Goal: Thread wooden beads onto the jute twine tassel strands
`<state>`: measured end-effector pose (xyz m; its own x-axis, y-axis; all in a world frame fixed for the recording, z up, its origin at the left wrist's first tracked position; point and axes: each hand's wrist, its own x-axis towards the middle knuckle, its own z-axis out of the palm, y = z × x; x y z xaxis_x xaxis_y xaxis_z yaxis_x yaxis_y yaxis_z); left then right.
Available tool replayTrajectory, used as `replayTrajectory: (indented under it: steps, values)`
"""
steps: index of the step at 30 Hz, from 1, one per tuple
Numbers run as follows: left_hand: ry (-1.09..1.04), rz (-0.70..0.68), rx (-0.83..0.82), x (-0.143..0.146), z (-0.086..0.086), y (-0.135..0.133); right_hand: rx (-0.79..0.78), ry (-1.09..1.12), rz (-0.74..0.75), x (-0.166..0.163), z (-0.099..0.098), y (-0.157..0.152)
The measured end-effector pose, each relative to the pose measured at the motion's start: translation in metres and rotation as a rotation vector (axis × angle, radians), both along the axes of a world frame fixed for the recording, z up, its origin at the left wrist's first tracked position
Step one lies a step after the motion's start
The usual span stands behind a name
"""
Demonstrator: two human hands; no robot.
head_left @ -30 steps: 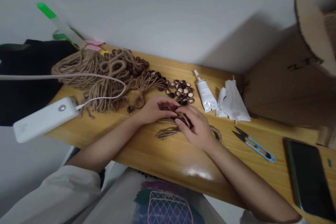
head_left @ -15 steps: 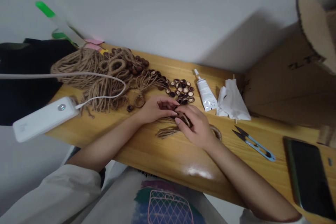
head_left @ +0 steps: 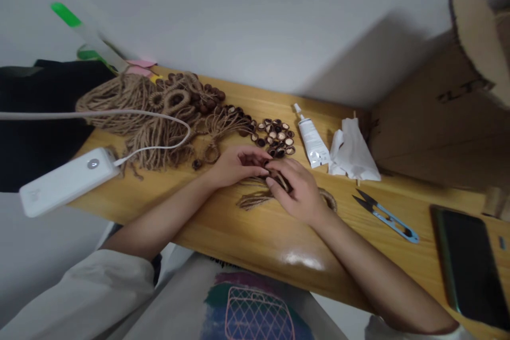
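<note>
My left hand (head_left: pixel 235 166) and my right hand (head_left: pixel 300 191) meet over the wooden table with their fingertips nearly touching. Both are closed in a pinch around a small dark piece, possibly a nut shell, mostly hidden by the fingers. A brown twine piece (head_left: pixel 255 199) lies under my right hand; its frayed strands stick out to the left. A wrapped twine loop (head_left: pixel 329 201) shows beyond my right wrist. Just behind the fingers sits a cluster of halved brown shells (head_left: pixel 279 137), some with pale insides.
Twine bundles and rings (head_left: pixel 131 101) are heaped at left beside a white power bank (head_left: pixel 67 180) with a cable. To the right are a white glue tube (head_left: pixel 313 141), crumpled white paper (head_left: pixel 354 151), blue thread snips (head_left: pixel 386 217), a phone (head_left: pixel 470 265) and a cardboard box (head_left: pixel 430 133).
Both hands keep nearly the same place and grip. The view has shifted very slightly; nothing on the table has visibly moved.
</note>
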<state>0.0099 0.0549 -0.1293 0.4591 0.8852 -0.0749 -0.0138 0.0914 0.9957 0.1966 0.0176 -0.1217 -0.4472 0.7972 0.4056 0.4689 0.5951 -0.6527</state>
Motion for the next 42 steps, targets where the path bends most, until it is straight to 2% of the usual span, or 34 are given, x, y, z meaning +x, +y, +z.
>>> replayTrajectory:
  steps: [26,42]
  values:
    - [0.064,0.033,0.031,-0.0011,-0.0018,-0.002,-0.012,0.014,0.007,0.0006,-0.0032,0.0001]
    - [0.015,0.043,-0.021,-0.0002,-0.0037,-0.002,0.021,0.0,0.009,0.0009,-0.0027,0.0002]
